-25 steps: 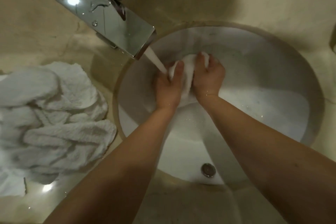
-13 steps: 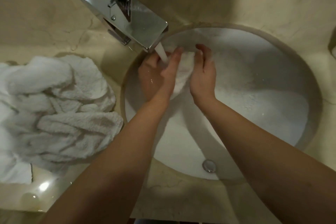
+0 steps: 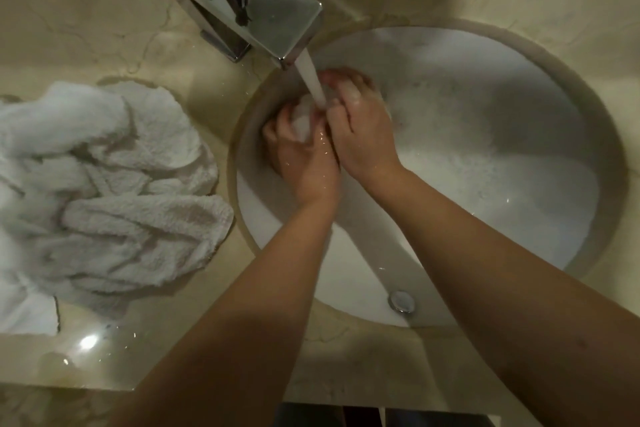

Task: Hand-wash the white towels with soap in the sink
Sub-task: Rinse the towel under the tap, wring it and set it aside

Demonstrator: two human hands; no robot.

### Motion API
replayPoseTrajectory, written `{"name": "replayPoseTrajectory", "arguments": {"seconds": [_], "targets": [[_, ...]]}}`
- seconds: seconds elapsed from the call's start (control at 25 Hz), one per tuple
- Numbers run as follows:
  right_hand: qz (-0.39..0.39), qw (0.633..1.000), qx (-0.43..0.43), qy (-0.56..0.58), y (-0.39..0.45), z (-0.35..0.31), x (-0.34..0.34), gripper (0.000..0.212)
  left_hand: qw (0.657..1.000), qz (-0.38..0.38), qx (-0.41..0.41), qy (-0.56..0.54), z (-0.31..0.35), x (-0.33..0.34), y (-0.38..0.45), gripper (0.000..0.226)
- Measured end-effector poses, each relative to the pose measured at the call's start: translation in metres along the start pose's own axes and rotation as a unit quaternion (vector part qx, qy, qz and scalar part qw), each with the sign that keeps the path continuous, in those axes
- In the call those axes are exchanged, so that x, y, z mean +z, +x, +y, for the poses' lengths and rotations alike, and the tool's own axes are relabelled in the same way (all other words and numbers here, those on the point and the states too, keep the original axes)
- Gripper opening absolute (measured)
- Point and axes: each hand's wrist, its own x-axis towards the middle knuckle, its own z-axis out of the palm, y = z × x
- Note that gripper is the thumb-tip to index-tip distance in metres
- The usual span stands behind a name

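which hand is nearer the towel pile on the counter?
Left. The left hand grips a white cloth in the sink, on the side nearest the towel pile; the right hand is beyond it, farther away.

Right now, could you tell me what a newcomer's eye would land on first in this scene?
Two hands, the left hand and right hand, wring a small white towel under the faucet's running water in the soapy sink. A heap of white towels lies on the counter to the left.
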Motion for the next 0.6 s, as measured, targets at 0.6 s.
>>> {"name": "replayPoseTrajectory", "arguments": {"seconds": [0.6], "targets": [[0.024,0.998,0.056,0.004,-0.007,0.026,-0.006,0.047,0.984,-0.126,0.040,-0.124,0.022,0.002,0.012,0.031]]}}
